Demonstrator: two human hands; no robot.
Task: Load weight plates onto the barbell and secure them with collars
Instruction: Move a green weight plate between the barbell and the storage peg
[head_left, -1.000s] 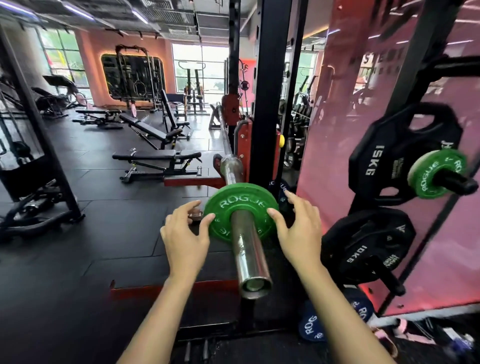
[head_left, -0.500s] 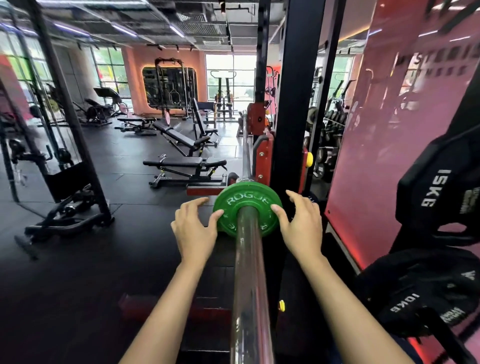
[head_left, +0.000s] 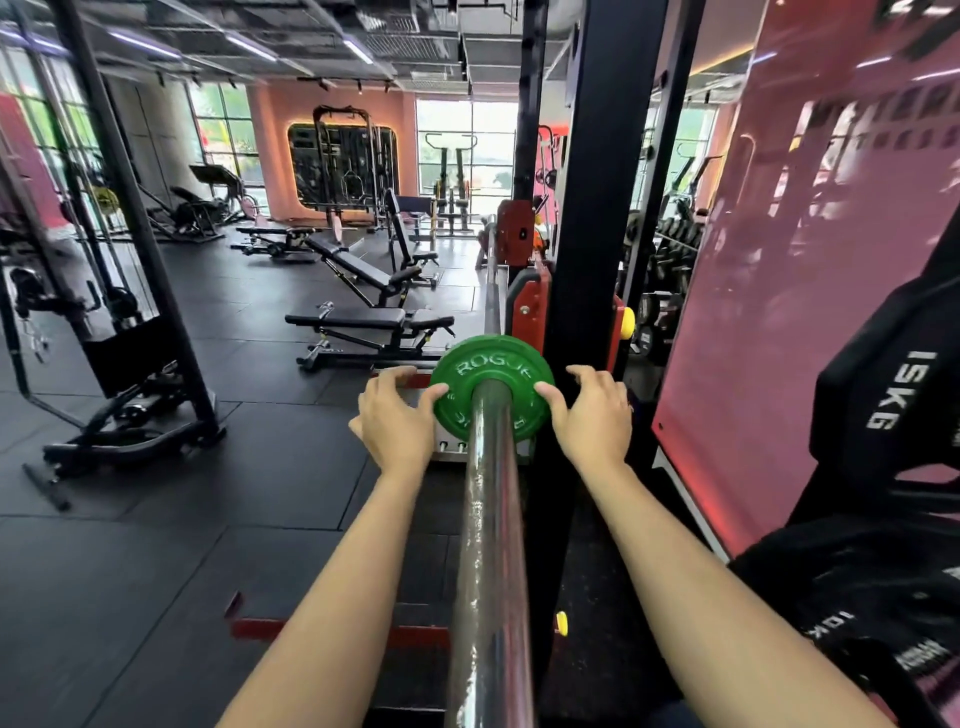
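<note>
A small green Rogue plate (head_left: 491, 364) sits on the chrome barbell sleeve (head_left: 491, 519), far along it and close to the red rack hook (head_left: 530, 306). My left hand (head_left: 397, 426) is at the plate's left edge and my right hand (head_left: 589, 421) at its right edge. Both thumbs press on the plate's near face. The fingers are spread and reach past the rim without wrapping it. The sleeve runs from the plate toward me and out of the bottom of the view. No collar is visible.
A black rack upright (head_left: 597, 208) rises just right of the plate. Black 15 kg (head_left: 893, 395) and 10 kg (head_left: 857, 613) plates hang on pegs at the right, before a pink wall. Benches (head_left: 363, 322) and a cable machine (head_left: 130, 312) stand on the black floor to the left.
Both hands have pushed the green plate along the sleeve, away from me toward the rack. The view has moved in over the bar, so the sleeve's end has left the frame.
</note>
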